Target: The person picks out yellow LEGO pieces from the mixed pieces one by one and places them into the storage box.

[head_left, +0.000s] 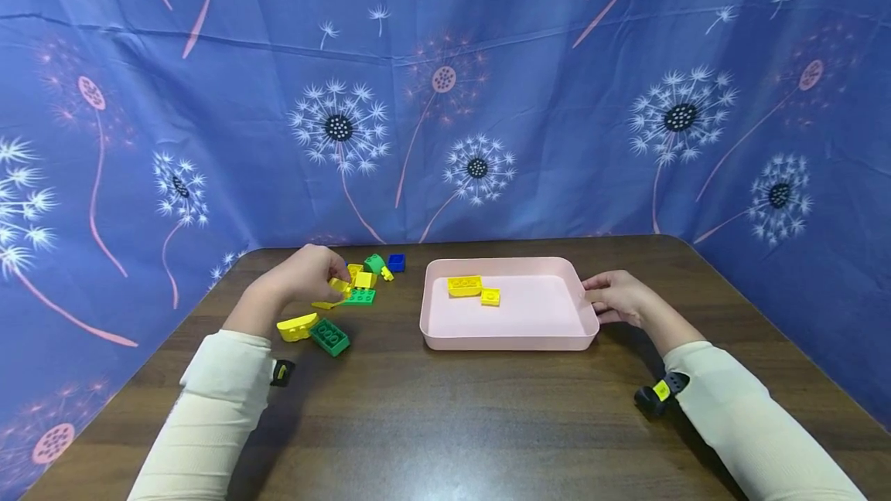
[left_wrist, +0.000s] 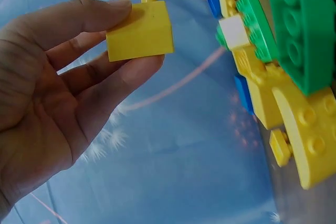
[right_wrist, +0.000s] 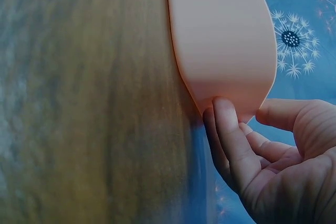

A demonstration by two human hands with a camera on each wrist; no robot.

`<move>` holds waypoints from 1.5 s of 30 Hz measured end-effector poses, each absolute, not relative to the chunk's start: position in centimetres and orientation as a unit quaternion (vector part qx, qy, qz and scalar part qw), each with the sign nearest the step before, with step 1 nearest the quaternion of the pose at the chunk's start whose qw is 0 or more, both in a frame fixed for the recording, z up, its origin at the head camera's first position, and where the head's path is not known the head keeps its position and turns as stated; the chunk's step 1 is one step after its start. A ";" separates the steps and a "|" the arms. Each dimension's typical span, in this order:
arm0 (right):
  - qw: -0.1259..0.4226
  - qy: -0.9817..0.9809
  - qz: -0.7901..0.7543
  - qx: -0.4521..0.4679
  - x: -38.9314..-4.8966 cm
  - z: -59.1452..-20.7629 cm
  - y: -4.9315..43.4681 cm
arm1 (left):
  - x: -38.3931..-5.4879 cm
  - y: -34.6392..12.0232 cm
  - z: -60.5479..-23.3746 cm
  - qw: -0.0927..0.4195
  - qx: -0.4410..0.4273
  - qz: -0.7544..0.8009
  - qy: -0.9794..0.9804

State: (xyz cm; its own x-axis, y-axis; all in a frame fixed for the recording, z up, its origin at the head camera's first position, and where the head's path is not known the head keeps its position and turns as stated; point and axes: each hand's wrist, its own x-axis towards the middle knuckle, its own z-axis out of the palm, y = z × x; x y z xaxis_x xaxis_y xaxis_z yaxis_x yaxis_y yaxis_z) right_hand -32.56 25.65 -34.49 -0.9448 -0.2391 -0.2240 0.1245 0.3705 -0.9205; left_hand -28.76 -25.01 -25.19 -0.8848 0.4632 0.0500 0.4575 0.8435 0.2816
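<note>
My left hand point(head_left: 309, 273) is over the pile of toy building bricks at the left of the table. Its thumb and fingers pinch a small yellow brick point(left_wrist: 139, 32), whose stud shows at the top in the left wrist view. At the tray's right end, my right hand point(head_left: 622, 298) holds the pink tray point(head_left: 508, 342) by its side wall, fingertips against the outside and one digit at the rim. Inside the tray, toward its left, lie a longer yellow brick point(head_left: 464, 286) and a smaller yellow brick point(head_left: 490, 297).
Around the left hand lie a dark green brick point(head_left: 330, 337), a curved yellow brick point(head_left: 298, 327), a light green brick point(head_left: 360, 298) and a blue brick point(head_left: 396, 262), among several others. A blue dandelion-print cloth point(head_left: 557, 138) hangs behind the wooden table point(head_left: 445, 424).
</note>
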 end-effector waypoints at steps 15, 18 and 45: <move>0.164 0.812 -0.559 -0.031 -32.6 -34.5 25.5 | -28.1 -19.7 -23.8 -0.010 0.317 0.132 0.939; 0.164 0.812 -0.558 -0.035 -32.8 -34.4 25.5 | -28.3 -18.7 -23.7 -0.011 0.326 0.134 0.936; 0.158 0.819 -0.550 -0.028 -32.3 -34.2 25.3 | -31.0 -11.2 -26.5 0.072 0.362 0.110 0.923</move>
State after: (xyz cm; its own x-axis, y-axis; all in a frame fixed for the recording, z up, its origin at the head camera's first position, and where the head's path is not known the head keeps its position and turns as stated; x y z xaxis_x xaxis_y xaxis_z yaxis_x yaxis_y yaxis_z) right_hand -32.28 25.26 -34.23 -0.9482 -0.2207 -0.2285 0.1282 0.3924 -0.9108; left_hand -31.02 -11.20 -26.51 -0.7279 0.6836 -0.0536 0.6519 0.7142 0.2549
